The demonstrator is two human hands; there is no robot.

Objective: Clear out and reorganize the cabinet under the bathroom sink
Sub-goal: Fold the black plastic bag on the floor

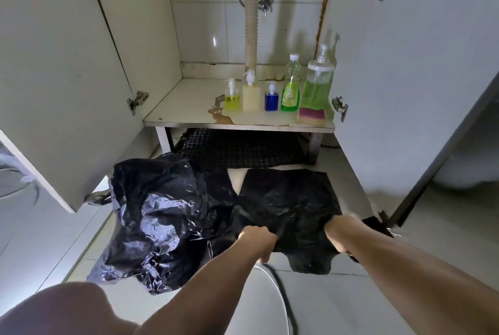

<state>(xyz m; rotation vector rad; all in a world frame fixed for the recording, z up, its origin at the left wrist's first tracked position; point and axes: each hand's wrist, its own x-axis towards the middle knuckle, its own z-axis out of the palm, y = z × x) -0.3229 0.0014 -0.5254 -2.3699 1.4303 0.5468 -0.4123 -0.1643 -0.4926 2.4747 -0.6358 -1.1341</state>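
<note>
A flat black plastic bag [289, 199] lies spread on the tiled floor [351, 186] just in front of the open cabinet, and both hands grip its near edge: the left hand [258, 240] has its fingers curled into a bunch of the plastic, and the right hand [337, 234] clutches the bag's right corner the same way. Touching its left side sits a second, crumpled black bag [151, 215], glossy and puffed up, partly under the left cabinet door [54, 91]. Beyond both bags a dark checked mat [237, 148] lies on the floor beneath the cabinet shelf [189, 102], whose white surface is stained and peeling near its front edge. Along the shelf's right half stand, left to right, a small yellow pump bottle [231, 98], a cream pump bottle [251, 94], a small blue pump bottle [271, 98], a tall green bottle [291, 86] and a large green pump dispenser [317, 83], with a pink-and-yellow sponge [311, 116] in front of the last. A ribbed drain hose [251, 10] runs down the tiled back wall, beside a metal valve [264, 5]. The right cabinet door [405, 64] stands open too.
</note>
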